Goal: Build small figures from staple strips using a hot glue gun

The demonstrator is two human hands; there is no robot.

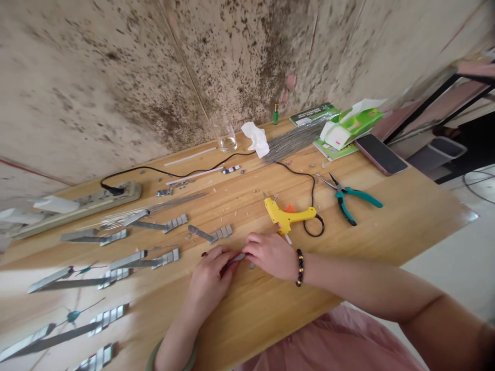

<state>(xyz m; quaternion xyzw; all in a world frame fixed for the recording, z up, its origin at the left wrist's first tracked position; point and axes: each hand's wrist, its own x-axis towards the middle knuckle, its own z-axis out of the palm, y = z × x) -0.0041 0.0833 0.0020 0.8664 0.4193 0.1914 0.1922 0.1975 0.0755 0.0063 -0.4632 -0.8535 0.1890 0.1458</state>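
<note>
One grey strip (236, 258) was pinched between the fingers of the left hand (212, 274) and the right hand (273, 255), at the near middle of the tabletop (266, 312). From where I stood, the hands were close together, clamped on it and covering much of it. Just beyond the right hand lay a yellow glue gun (285, 216), and farther right, pliers (339, 195) with their jaws parted. A bent piece (220, 234) of grey metal lay just beyond the left hand; more such pieces (77, 283) spread over the left side. Along the far side I saw a power strip (91, 207) at left, then a glass (228, 143), a crumpled tissue (256, 138), wires (297, 137) and a tissue box (358, 125), with a phone (382, 153) near it at right.
</note>
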